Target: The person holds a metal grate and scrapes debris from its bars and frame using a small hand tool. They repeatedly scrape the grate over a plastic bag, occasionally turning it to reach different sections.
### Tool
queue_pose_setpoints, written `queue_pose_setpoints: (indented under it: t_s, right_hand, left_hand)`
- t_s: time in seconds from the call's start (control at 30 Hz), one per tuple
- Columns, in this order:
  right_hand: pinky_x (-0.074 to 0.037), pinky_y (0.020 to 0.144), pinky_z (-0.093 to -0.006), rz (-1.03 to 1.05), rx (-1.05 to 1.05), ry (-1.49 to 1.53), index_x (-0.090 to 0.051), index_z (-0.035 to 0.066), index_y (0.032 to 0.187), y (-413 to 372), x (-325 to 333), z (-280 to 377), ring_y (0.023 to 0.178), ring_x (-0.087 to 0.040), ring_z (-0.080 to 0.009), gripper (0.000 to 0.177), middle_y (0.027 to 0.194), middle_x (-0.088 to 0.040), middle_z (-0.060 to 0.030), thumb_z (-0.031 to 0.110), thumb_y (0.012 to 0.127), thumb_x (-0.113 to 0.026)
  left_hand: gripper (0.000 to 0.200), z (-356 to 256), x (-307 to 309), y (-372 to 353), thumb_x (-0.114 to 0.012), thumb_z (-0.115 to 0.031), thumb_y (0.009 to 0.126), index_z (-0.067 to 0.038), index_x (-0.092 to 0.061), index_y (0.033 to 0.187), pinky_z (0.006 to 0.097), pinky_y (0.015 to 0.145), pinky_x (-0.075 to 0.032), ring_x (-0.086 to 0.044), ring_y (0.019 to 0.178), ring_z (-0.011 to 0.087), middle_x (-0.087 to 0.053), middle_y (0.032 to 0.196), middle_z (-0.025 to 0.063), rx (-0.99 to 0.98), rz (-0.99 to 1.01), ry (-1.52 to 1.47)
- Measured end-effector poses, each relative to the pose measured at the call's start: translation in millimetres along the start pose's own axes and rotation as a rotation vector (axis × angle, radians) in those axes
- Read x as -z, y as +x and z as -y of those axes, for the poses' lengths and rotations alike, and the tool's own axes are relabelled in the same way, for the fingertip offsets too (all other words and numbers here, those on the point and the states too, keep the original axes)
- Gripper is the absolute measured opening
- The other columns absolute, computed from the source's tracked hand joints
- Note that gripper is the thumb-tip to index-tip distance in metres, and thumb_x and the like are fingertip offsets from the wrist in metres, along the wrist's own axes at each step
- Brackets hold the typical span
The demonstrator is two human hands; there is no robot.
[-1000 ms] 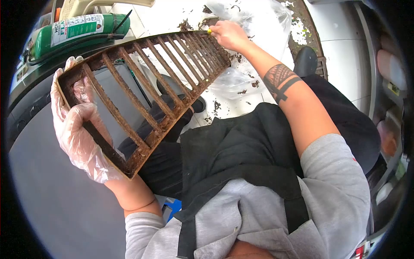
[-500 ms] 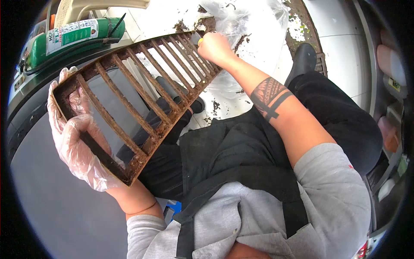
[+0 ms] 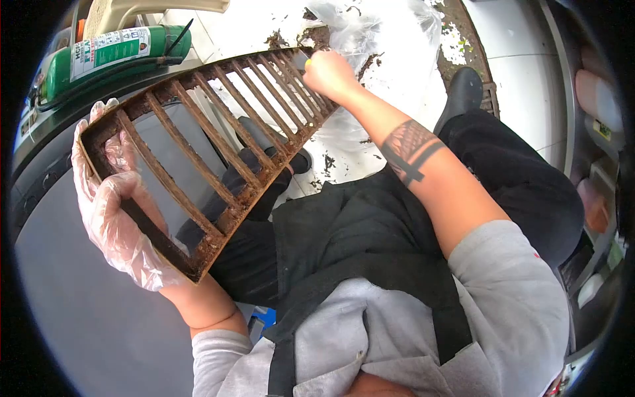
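Observation:
A long, rusty metal drain grate [image 3: 251, 193] with slanted bars lies tilted across my front, caked with dirt. In a clear plastic glove, my left hand [image 3: 122, 218] grips its near left end, the thumb hooked over the frame. At the far end my bare right hand [image 3: 329, 74] is closed in a fist around a small scraper [image 3: 301, 59]. Only a bit of yellow handle and a grey blade of it show; the blade is against or just over the end bars. My fingers hide the rest.
A green gas cylinder [image 3: 112, 59] lies at the upper left beside a cream plastic piece [image 3: 139, 13]. Clear plastic sheeting [image 3: 403, 40] and dark debris [image 3: 281, 40] cover the white floor. A dirty floor channel [image 3: 466, 46] runs at upper right, near shelving with containers [image 3: 598, 99].
My right forearm has shifted very slightly left. The grate and my left hand have hardly moved, and both grips are the same.

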State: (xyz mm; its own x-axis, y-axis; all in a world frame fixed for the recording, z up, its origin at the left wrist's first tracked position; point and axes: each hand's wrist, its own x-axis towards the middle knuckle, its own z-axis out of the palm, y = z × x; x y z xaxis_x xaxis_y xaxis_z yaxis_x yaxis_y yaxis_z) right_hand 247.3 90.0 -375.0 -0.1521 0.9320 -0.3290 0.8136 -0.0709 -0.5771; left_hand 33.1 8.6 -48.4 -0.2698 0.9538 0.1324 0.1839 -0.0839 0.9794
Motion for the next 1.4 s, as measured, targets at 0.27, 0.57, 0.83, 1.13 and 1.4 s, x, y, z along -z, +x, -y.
queue_pose_setpoints:
  t_s: [0.27,0.57,0.83,1.13,1.4]
  right_hand:
    - [-0.058,0.088,-0.0471,0.033,-0.084,0.037,-0.077,-0.002,0.098,-7,27,25,0.099,-0.073,-0.0407,0.028,0.102,-0.075,-0.0252,0.014,0.081,-0.062]
    - [-0.057,0.092,-0.0472,0.08,-0.082,0.012,-0.076,-0.004,0.103,8,25,9,0.104,-0.072,-0.0402,0.033,0.106,-0.073,-0.0269,0.016,0.081,-0.061]
    - [-0.055,0.083,-0.05,-0.232,-0.001,0.258,-0.075,0.007,0.097,1,4,-35,0.093,-0.071,-0.0394,0.03,0.095,-0.074,-0.0186,0.034,0.092,-0.064]
    - [-0.055,0.081,-0.0501,-0.229,-0.097,0.188,-0.072,0.002,0.093,17,-6,-5,0.088,-0.071,-0.0418,0.032,0.087,-0.072,-0.0227,0.033,0.094,-0.066]
    - [-0.054,0.083,-0.0499,-0.444,0.048,0.252,-0.065,-0.001,0.095,11,-26,-15,0.091,-0.068,-0.0436,0.024,0.094,-0.07,-0.0248,0.023,0.092,-0.067]
  left_hand:
    - [0.084,-3,-9,3,-0.04,0.007,0.062,0.013,-0.04,0.146,0.0481,0.128,-0.025,-0.044,0.144,0.0382,-0.049,0.147,0.0278,0.007,0.038,-0.044]
    - [0.084,-2,-9,5,-0.038,0.009,0.061,0.014,-0.041,0.145,0.0472,0.127,-0.027,-0.044,0.144,0.0369,-0.049,0.147,0.0271,0.005,-0.029,-0.045]
    - [0.085,-4,-9,8,-0.042,0.006,0.061,0.013,-0.041,0.145,0.0453,0.127,-0.027,-0.044,0.144,0.0364,-0.049,0.147,0.0264,0.04,-0.017,0.001]
    - [0.085,7,4,7,-0.044,0.005,0.062,0.013,-0.039,0.147,0.0467,0.128,-0.025,-0.042,0.145,0.0391,-0.047,0.147,0.029,0.022,-0.002,-0.049]
    - [0.085,9,9,9,-0.044,0.004,0.062,0.014,-0.04,0.147,0.0487,0.128,-0.023,-0.041,0.146,0.0401,-0.048,0.147,0.0287,0.007,0.003,-0.008]
